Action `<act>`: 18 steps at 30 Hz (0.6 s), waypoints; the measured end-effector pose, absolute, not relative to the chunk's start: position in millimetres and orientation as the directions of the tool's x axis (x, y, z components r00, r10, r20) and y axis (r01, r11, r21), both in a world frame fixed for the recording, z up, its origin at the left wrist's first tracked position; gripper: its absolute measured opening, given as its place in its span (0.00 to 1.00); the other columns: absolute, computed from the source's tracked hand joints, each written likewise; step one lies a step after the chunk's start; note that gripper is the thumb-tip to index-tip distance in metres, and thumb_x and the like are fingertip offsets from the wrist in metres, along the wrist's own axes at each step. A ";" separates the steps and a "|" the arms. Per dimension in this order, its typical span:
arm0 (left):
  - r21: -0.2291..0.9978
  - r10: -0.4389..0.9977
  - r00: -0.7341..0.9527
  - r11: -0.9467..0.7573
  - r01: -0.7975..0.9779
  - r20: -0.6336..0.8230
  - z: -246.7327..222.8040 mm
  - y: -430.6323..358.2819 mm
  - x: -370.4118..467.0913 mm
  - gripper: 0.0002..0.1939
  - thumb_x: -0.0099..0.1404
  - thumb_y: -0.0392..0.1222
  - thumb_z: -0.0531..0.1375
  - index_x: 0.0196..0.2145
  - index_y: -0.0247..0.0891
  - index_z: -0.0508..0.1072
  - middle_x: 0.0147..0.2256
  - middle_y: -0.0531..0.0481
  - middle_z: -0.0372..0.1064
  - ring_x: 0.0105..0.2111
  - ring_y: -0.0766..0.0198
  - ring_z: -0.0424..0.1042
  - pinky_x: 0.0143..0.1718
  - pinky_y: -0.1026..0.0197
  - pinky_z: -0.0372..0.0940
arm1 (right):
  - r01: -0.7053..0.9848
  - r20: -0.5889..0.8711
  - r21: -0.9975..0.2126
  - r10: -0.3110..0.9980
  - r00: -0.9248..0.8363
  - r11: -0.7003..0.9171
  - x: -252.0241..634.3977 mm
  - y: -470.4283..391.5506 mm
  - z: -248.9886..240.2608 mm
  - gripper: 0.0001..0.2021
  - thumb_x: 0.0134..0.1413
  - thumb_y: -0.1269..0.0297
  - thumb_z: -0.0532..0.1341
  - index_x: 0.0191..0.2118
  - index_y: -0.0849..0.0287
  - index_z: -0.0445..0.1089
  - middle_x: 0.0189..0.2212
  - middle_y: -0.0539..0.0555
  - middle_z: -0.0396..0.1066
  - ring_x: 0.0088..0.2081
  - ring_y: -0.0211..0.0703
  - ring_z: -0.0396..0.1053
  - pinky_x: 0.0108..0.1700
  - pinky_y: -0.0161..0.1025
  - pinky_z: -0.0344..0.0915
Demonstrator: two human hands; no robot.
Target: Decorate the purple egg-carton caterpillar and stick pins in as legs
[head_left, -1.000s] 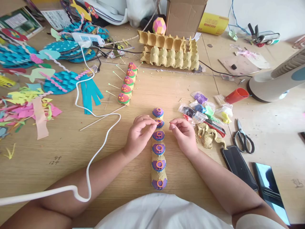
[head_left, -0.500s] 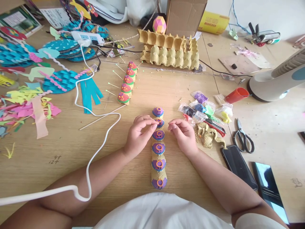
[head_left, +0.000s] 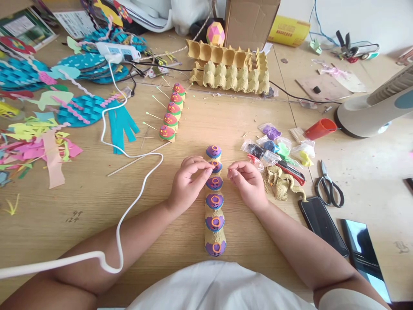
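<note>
The strip of purple-and-blue cups [head_left: 215, 211] lies lengthwise on the table in front of the person, an orange ring on each dome. Taking its middle as the clock's centre, the left hand [head_left: 190, 183] is at 10 o'clock, fingertips over the second dome from the far end; whether they pinch anything cannot be told. At 1 o'clock the right hand [head_left: 248, 183] has thumb and forefinger together on what seems a tiny reddish bit [head_left: 229, 169]. So small a piece could drop or stick to the skin if the pinch slackens, and a low left fingertip might smear the ring beneath. Outward at 9 o'clock, the white cable [head_left: 120, 232] crosses the left forearm; a sideways sweep could snag it. Towards 2 o'clock, the red cutter [head_left: 291, 173] lies beside the clay bags [head_left: 272, 146], where careless reaching could nick a finger.
</note>
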State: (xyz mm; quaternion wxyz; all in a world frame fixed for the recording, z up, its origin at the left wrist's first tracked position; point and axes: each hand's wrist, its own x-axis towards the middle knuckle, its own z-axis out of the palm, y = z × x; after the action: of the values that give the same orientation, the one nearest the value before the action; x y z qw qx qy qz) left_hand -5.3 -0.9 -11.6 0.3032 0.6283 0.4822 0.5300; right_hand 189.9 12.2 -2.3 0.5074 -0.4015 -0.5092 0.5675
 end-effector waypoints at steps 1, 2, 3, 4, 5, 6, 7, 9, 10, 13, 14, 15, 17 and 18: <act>0.892 0.927 -0.026 -0.353 0.284 0.375 -11.8 -0.8 -5.4 0.06 0.72 0.42 0.62 0.41 0.44 0.80 0.43 0.48 0.76 0.52 0.59 0.72 0.59 0.53 0.65 | -0.174 0.062 -0.984 0.984 -0.166 0.032 189.6 12.2 -1.8 0.13 0.58 0.51 0.70 0.38 0.55 0.74 0.28 0.49 0.71 0.28 0.35 0.63 0.30 0.35 0.64; 0.891 0.926 -0.026 -0.354 0.284 0.376 -12.0 -0.8 -5.6 0.05 0.71 0.42 0.63 0.41 0.44 0.80 0.43 0.48 0.76 0.52 0.59 0.72 0.59 0.53 0.65 | -0.180 0.062 -0.983 0.983 -0.171 0.030 189.4 12.2 -1.4 0.13 0.57 0.51 0.71 0.38 0.54 0.74 0.28 0.49 0.71 0.28 0.35 0.63 0.30 0.35 0.64; 0.891 0.927 -0.025 -0.353 0.284 0.375 -12.3 -0.7 -5.8 0.05 0.71 0.42 0.63 0.41 0.44 0.80 0.43 0.48 0.76 0.52 0.59 0.72 0.59 0.53 0.65 | -0.186 0.060 -0.982 0.983 -0.176 0.027 189.2 12.2 -1.2 0.12 0.57 0.52 0.71 0.38 0.54 0.74 0.29 0.49 0.71 0.28 0.35 0.63 0.30 0.34 0.64; 0.892 0.927 -0.025 -0.352 0.284 0.374 -12.5 -0.7 -5.9 0.05 0.71 0.41 0.63 0.41 0.44 0.80 0.43 0.49 0.76 0.52 0.59 0.72 0.59 0.53 0.65 | -0.191 0.057 -0.981 0.982 -0.182 0.022 189.2 12.2 -1.3 0.12 0.57 0.53 0.71 0.38 0.54 0.74 0.29 0.49 0.72 0.27 0.35 0.64 0.30 0.34 0.63; 0.893 0.928 -0.026 -0.349 0.284 0.371 -12.7 -0.7 -6.1 0.05 0.71 0.41 0.63 0.41 0.44 0.80 0.43 0.49 0.76 0.52 0.59 0.72 0.59 0.53 0.65 | -0.194 0.054 -0.981 0.981 -0.187 0.017 189.3 12.1 -1.6 0.11 0.58 0.53 0.71 0.38 0.54 0.74 0.29 0.49 0.72 0.27 0.34 0.64 0.30 0.34 0.63; 0.894 0.929 -0.026 -0.347 0.284 0.369 -12.8 -0.7 -6.1 0.05 0.71 0.41 0.63 0.41 0.44 0.80 0.43 0.49 0.76 0.52 0.59 0.72 0.60 0.53 0.65 | -0.198 0.052 -0.980 0.980 -0.190 0.014 189.5 12.1 -2.1 0.11 0.58 0.53 0.70 0.38 0.54 0.74 0.29 0.49 0.72 0.27 0.34 0.64 0.29 0.34 0.63; 0.895 0.929 -0.027 -0.346 0.283 0.368 -12.9 -0.7 -6.1 0.05 0.71 0.41 0.62 0.41 0.44 0.80 0.43 0.49 0.76 0.52 0.59 0.72 0.60 0.53 0.65 | -0.201 0.050 -0.979 0.980 -0.193 0.011 189.9 12.1 -2.8 0.11 0.59 0.54 0.70 0.39 0.54 0.75 0.29 0.49 0.73 0.27 0.34 0.64 0.29 0.34 0.63; 0.896 0.930 -0.026 -0.344 0.282 0.366 -12.7 -0.7 -6.0 0.06 0.72 0.41 0.62 0.41 0.44 0.80 0.43 0.49 0.76 0.52 0.59 0.72 0.60 0.53 0.65 | -0.211 0.048 -0.977 0.979 -0.199 0.005 190.5 11.9 -4.3 0.10 0.60 0.54 0.69 0.39 0.54 0.75 0.30 0.49 0.73 0.27 0.34 0.65 0.29 0.33 0.63; 0.896 0.931 -0.026 -0.343 0.281 0.365 -12.6 -0.7 -5.9 0.06 0.72 0.41 0.62 0.41 0.44 0.80 0.43 0.49 0.76 0.52 0.59 0.72 0.59 0.53 0.65 | -0.218 0.044 -0.976 0.978 -0.202 -0.001 190.8 11.8 -5.0 0.10 0.60 0.54 0.69 0.39 0.54 0.75 0.30 0.49 0.74 0.27 0.34 0.65 0.28 0.33 0.63; 0.897 0.932 -0.024 -0.341 0.281 0.362 -12.3 -1.0 -5.7 0.06 0.72 0.41 0.62 0.41 0.44 0.80 0.43 0.49 0.76 0.52 0.59 0.72 0.60 0.53 0.65 | -0.236 0.028 -0.971 0.978 -0.208 -0.023 191.2 11.6 -6.2 0.10 0.61 0.54 0.68 0.40 0.54 0.76 0.29 0.49 0.74 0.27 0.34 0.66 0.27 0.32 0.62; 0.897 0.932 -0.023 -0.341 0.281 0.362 -12.3 -1.1 -5.7 0.06 0.72 0.41 0.62 0.41 0.44 0.80 0.43 0.49 0.76 0.52 0.59 0.72 0.60 0.53 0.65 | -0.238 0.024 -0.971 0.978 -0.207 -0.026 191.1 11.6 -6.3 0.10 0.62 0.54 0.68 0.40 0.54 0.76 0.29 0.49 0.74 0.27 0.34 0.66 0.27 0.32 0.61; 0.897 0.932 -0.023 -0.342 0.281 0.363 -12.3 -1.3 -5.8 0.06 0.72 0.41 0.62 0.41 0.44 0.80 0.43 0.49 0.76 0.52 0.59 0.72 0.60 0.53 0.65 | -0.238 0.023 -0.971 0.978 -0.205 -0.027 191.1 11.6 -6.3 0.10 0.62 0.54 0.68 0.40 0.54 0.76 0.29 0.49 0.74 0.27 0.34 0.66 0.27 0.32 0.61; 0.897 0.931 -0.027 -0.342 0.280 0.363 -12.5 -1.4 -5.8 0.06 0.72 0.42 0.62 0.41 0.44 0.80 0.43 0.49 0.76 0.52 0.59 0.72 0.60 0.53 0.65 | -0.234 0.025 -0.972 0.979 -0.202 -0.023 190.7 11.7 -5.9 0.10 0.63 0.53 0.67 0.40 0.54 0.76 0.29 0.50 0.74 0.27 0.34 0.66 0.26 0.32 0.60; 0.898 0.931 -0.029 -0.341 0.279 0.363 -12.7 -1.4 -5.8 0.06 0.72 0.42 0.62 0.41 0.44 0.80 0.43 0.48 0.76 0.52 0.59 0.72 0.60 0.53 0.65 | -0.232 0.027 -0.972 0.979 -0.201 -0.021 190.4 11.8 -5.5 0.10 0.63 0.53 0.66 0.39 0.54 0.76 0.29 0.50 0.74 0.27 0.34 0.66 0.26 0.32 0.60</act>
State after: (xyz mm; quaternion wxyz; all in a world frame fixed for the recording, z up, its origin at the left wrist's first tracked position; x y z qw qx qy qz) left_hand -5.8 -1.4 -12.7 0.3081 0.6249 0.4843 0.5291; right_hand 190.4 11.8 -5.5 0.5024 -0.3837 -0.4869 0.6028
